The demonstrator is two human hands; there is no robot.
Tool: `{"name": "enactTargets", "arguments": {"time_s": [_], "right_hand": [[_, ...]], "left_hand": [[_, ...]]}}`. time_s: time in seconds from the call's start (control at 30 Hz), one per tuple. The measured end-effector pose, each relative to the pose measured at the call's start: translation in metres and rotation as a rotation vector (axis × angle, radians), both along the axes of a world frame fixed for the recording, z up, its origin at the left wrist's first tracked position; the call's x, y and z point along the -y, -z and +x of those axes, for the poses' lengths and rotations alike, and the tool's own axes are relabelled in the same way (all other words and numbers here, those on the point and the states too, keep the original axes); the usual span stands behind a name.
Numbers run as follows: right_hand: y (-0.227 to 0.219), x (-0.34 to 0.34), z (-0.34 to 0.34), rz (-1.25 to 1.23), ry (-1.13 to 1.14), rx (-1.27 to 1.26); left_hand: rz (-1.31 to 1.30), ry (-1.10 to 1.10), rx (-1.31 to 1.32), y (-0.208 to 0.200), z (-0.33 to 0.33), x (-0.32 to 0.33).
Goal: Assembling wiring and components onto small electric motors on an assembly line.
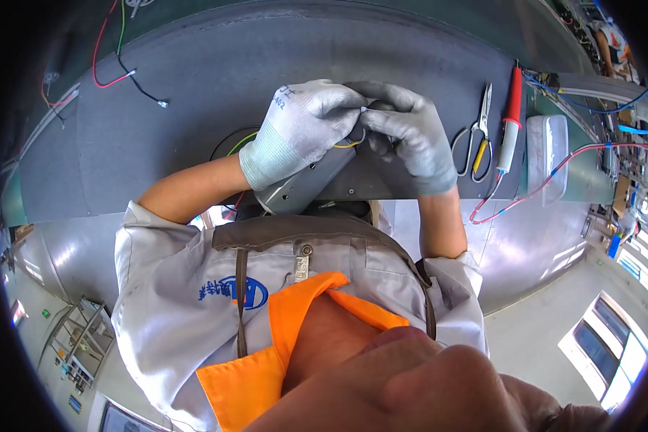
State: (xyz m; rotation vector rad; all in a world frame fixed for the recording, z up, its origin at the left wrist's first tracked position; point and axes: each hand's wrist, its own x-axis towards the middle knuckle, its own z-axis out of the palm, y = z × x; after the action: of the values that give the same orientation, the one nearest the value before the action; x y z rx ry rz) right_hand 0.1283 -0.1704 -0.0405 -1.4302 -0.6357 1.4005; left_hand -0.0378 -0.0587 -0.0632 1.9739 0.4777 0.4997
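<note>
Both my hands wear whitish work gloves and meet above a grey metal housing (306, 183) at the table's near edge. My left hand (299, 119) is closed, thumb and forefinger pinching at a thin wire (348, 145) that curves up from the housing, yellow in part. Opposite it, my right hand (410, 129) is closed too, its fingertips against the left ones at the wire's upper end. A tiny white piece (363, 109) shows between the fingertips; its kind is too small to tell. Green-yellow and dark wires (241, 142) run out beside my left wrist.
Right of my hands lie scissors (480, 133), a red-and-white handled tool (511, 119) with a red cable, and a clear plastic box (547, 155). Red, green and black wires (126, 74) lie on the dark tabletop (194, 57) at far left. A person (612, 47) is at the far right.
</note>
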Motion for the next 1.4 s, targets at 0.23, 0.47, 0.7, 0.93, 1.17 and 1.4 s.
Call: {"name": "enactTargets", "arguments": {"time_s": [0.23,0.47,0.7,0.93,1.17,1.4], "right_hand": [[0.006,0.013,-0.011,0.423,0.105,1.278],[0.040,0.028,0.010,0.195,0.345,0.380],[0.057,0.005,0.026,0.389,0.400,1.041],[0.039,0.001,0.005,0.357,0.560,-0.383],[0.023,0.053,-0.003,0.334,0.182,0.055],[0.035,-0.029,0.012,0.402,-0.030,-0.238]], "left_hand": [[0.267,-0.032,0.087,-0.001,-0.003,0.008],[0.025,-0.190,-0.012,-0.002,-0.011,0.022],[0.448,-0.051,-0.098,-0.004,-0.011,0.024],[0.733,0.160,-0.083,-0.002,0.002,0.011],[1.077,0.639,-0.178,-0.017,0.003,-0.013],[1.143,0.726,-0.179,-0.021,0.004,0.005]]}}
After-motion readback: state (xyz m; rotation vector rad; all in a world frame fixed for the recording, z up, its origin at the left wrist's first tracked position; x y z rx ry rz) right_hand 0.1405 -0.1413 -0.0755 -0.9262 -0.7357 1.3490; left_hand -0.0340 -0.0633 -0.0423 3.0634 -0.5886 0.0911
